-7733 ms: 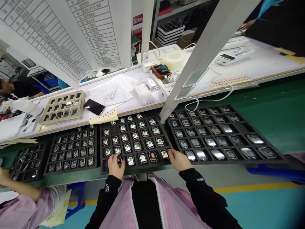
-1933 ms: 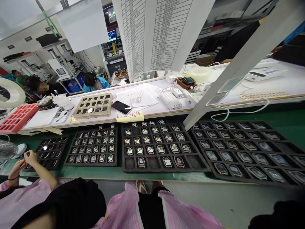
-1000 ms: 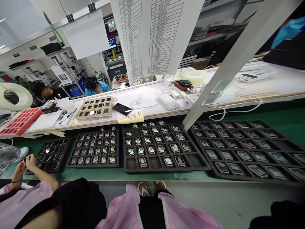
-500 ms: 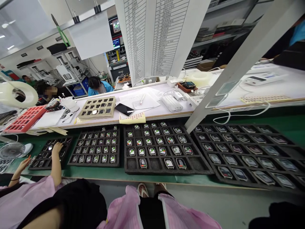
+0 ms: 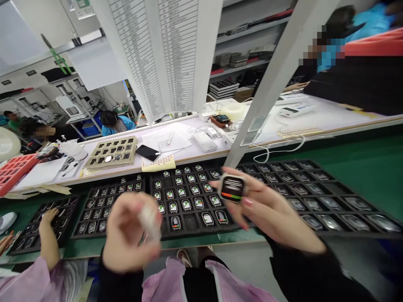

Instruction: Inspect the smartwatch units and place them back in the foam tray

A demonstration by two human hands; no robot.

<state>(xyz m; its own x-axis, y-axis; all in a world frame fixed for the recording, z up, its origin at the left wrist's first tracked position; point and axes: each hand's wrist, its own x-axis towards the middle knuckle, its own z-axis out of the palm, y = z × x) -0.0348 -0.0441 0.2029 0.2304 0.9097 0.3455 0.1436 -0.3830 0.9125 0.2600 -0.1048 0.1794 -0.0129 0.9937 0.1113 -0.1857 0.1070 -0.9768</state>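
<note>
A smartwatch (image 5: 232, 187) with a lit screen, white text and a coloured bar, is gripped in my right hand (image 5: 273, 214), fingers along its edges and the screen facing up. My left hand (image 5: 126, 235), smeared by motion, curls its fingers and thumb round a whitish thing (image 5: 149, 220) too blurred to name. Both hands are raised above the black foam tray (image 5: 190, 220), where several watch faces with white and green screens sit in cells. To the right, another foam tray (image 5: 343, 188) carries watches with dark screens.
A co-worker's hand (image 5: 48, 216) reaches into a tray at the far left. A slanted white post (image 5: 273, 71) stands right of centre. On the shelf behind lie a phone (image 5: 147, 153), a beige tray (image 5: 134, 161) and a white power bank-like box (image 5: 204, 141). Printed sheets (image 5: 179, 54) hang above.
Both my hands have come into view, the right with a smartwatch and the left with a whitish thing. The view has turned to the right.
</note>
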